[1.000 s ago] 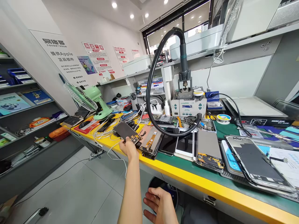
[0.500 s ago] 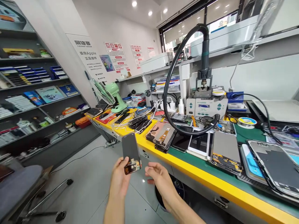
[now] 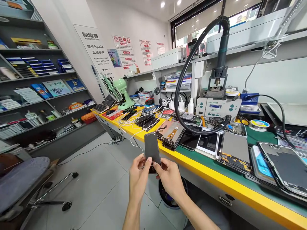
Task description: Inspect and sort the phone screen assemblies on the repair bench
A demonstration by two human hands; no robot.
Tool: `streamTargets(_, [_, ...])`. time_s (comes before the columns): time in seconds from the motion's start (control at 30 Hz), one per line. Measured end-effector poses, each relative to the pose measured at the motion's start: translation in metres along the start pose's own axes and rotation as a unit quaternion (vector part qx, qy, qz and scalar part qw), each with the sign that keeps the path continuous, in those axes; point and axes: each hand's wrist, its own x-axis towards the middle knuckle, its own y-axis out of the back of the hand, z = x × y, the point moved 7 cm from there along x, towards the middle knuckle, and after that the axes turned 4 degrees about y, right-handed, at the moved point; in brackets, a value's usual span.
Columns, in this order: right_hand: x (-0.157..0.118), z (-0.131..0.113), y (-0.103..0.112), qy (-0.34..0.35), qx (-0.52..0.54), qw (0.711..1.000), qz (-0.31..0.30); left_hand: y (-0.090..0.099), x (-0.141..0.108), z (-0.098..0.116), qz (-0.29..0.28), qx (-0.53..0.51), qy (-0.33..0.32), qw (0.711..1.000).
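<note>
Upright over the floor, just in front of the bench edge, is a loose phone screen [image 3: 152, 146] with its dark grey back towards me. My left hand [image 3: 139, 174] is closed on its lower left side, thumb pressed on the lower end. On the lower right, my right hand [image 3: 170, 179] grips the same screen, its thumb near the other thumb. The flex cable part at the bottom is mostly covered by my thumbs. A white cable [image 3: 136, 145] hangs from the bench just left of the screen; whether it touches the screen I cannot tell.
On the yellow-edged bench [image 3: 201, 171] lie stacked phone screens [image 3: 170, 132], a white-framed tablet [image 3: 208, 144] and opened tablet panels [image 3: 285, 167]. Behind them stands a soldering station [image 3: 216, 107] with a thick black hose [image 3: 178, 86]. A bin [image 3: 169, 199] is below; a chair [image 3: 22, 182] stands left.
My right hand has moved in and taken hold of the screen's lower end, where before it was apart. The view has shifted slightly; the screen now appears further right and nearer the bench.
</note>
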Motion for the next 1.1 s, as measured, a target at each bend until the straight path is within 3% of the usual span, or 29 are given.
streamTargets(0.13, [-0.007, -0.005, 0.005, 0.070, -0.126, 0.989, 0.043, -0.013, -0.011, 0.009, -0.083, 0.100, -0.014, 0.991])
streamTargets(0.2, [-0.012, -0.005, 0.003, 0.089, -0.169, 0.980, 0.054, -0.015, -0.015, 0.012, -0.095, 0.120, -0.006, 0.988])
streamTargets(0.43, [-0.025, -0.005, -0.003, 0.099, -0.210, 0.971, 0.051, -0.012, -0.010, 0.000, -0.118, 0.066, 0.083, 0.987])
streamTargets(0.57, [-0.033, -0.012, 0.002, 0.091, -0.168, 0.982, -0.004, -0.006, -0.006, -0.018, -0.152, 0.000, 0.132, 0.980])
streamTargets(0.7, [-0.039, 0.001, 0.012, -0.006, -0.032, 0.997, -0.066, -0.012, -0.016, -0.027, -0.230, -0.105, 0.174, 0.952])
streamTargets(0.9, [-0.044, 0.016, 0.022, -0.034, -0.005, 0.997, -0.062, -0.018, -0.030, -0.036, -0.271, -0.134, 0.189, 0.934])
streamTargets(0.97, [-0.046, 0.018, 0.023, -0.037, -0.002, 0.998, -0.056, -0.014, -0.029, -0.046, -0.272, -0.132, 0.201, 0.932])
streamTargets(1.1, [-0.048, 0.023, 0.022, -0.070, 0.080, 0.992, -0.064, 0.002, -0.017, -0.073, -0.215, -0.133, 0.239, 0.937])
